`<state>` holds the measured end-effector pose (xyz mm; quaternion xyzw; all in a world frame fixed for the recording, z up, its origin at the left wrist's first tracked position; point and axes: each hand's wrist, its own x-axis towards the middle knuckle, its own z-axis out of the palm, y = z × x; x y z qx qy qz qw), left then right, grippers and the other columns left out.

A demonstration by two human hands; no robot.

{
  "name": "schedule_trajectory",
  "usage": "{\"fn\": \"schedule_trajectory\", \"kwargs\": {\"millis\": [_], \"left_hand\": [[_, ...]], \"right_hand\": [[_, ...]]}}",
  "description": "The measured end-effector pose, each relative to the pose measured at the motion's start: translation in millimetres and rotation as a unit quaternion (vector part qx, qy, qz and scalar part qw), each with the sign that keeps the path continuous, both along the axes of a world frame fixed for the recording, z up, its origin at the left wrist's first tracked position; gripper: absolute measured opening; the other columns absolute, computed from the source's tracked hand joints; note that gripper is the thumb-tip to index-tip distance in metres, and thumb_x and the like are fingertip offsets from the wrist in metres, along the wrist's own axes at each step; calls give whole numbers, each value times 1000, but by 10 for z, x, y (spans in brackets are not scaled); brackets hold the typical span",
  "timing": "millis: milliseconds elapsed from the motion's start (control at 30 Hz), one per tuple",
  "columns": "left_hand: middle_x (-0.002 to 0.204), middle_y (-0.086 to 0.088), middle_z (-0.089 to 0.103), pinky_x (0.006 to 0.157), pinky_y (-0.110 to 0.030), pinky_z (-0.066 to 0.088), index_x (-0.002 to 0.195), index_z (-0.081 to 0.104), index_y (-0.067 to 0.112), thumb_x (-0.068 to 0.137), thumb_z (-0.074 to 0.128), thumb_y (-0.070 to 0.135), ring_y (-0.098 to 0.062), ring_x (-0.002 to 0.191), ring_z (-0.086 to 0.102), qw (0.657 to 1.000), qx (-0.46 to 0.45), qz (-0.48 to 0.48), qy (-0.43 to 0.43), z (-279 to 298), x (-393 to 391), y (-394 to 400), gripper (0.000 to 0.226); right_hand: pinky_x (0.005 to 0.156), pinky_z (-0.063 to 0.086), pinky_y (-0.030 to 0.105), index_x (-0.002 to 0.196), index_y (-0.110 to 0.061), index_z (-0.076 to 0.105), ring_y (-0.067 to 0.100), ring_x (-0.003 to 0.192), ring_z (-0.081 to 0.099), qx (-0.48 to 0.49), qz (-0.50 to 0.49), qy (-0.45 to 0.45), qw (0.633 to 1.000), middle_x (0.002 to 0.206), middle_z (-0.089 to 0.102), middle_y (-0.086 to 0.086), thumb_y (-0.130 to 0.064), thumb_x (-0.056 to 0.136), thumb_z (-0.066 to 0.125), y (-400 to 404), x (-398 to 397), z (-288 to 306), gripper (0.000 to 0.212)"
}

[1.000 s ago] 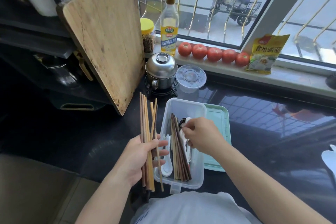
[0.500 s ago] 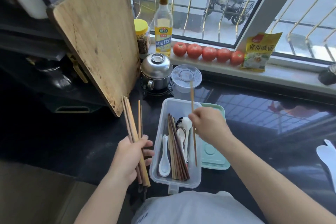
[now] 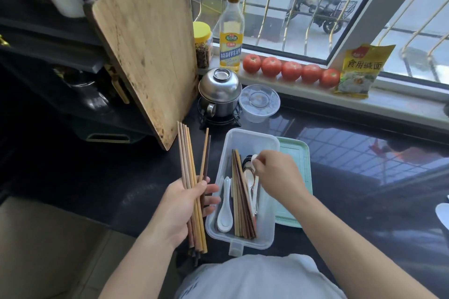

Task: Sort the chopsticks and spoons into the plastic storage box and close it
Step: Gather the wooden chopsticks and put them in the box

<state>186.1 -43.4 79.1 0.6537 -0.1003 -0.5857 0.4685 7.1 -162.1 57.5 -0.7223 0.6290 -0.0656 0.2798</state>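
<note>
A clear plastic storage box (image 3: 250, 134) stands open on the dark counter, its green lid (image 3: 297, 153) lying under its right side. Inside lie a white spoon (image 3: 224, 213) on the left, a row of chopsticks (image 3: 240, 204) in the middle and metal spoons (image 3: 248, 167) on the right. My left hand (image 3: 184, 206) grips a loose bundle of wooden chopsticks (image 3: 186, 153) left of the box, tips pointing away. My right hand (image 3: 277, 175) is down in the box over the spoons, thumb and forefinger pinching the end of another white spoon (image 3: 254, 157).
A wooden cutting board (image 3: 150, 51) leans at the back left. Behind the box are a steel pot (image 3: 220, 91) on a trivet and a clear round tub (image 3: 259, 102). The sill holds a jar (image 3: 202, 43), a bottle (image 3: 231, 36), tomatoes (image 3: 290, 70) and a yellow packet (image 3: 362, 70).
Half a second ago my right hand held a single chopstick upright over the box; now it is lowered among the spoons without it. The left bundle has shifted slightly.
</note>
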Motion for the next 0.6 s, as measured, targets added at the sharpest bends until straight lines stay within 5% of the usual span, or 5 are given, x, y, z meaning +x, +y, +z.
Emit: {"fn": "schedule_trajectory", "kwargs": {"millis": [200,367,467,533,600], "left_hand": [[101,-13,78,78,-40,62,119,61,5,105,56,14,-29,87,76,994,-33,-101,18,172,-171,-112,18],[99,-16,78,67,-35,56,118,60,2,104,56,10,-25,76,70,980,-55,-189,9,246,-251,-161,17],[94,-15,78,63,-35,52,115,60,2,103,57,8,-24,71,69,990,-43,-132,-15,197,-226,-157,14],[90,-13,78,61,-34,52,114,60,4,103,57,8,-21,68,69,998,-21,-55,-26,117,-161,-154,12],[93,-14,78,59,-32,53,114,60,6,103,57,9,-20,68,70,1000,-5,6,-24,56,-90,-147,12]], "right_hand": [[56,51,35,82,-16,68,15,50,57,112,-44,-199,973,63,66,-2,-31,100,55,151,-81,337,26],[52,45,31,98,-16,65,17,53,54,179,-20,-325,929,67,60,3,-35,104,52,237,42,481,24],[54,50,36,90,-8,64,31,57,61,151,-31,-266,952,70,66,12,-28,103,51,151,47,328,27],[65,53,38,90,-5,60,37,78,68,104,32,-90,990,86,69,17,-19,100,47,101,86,128,22],[71,45,34,102,-9,58,35,98,67,75,129,87,985,106,67,17,-9,99,46,139,195,-68,13]]}}
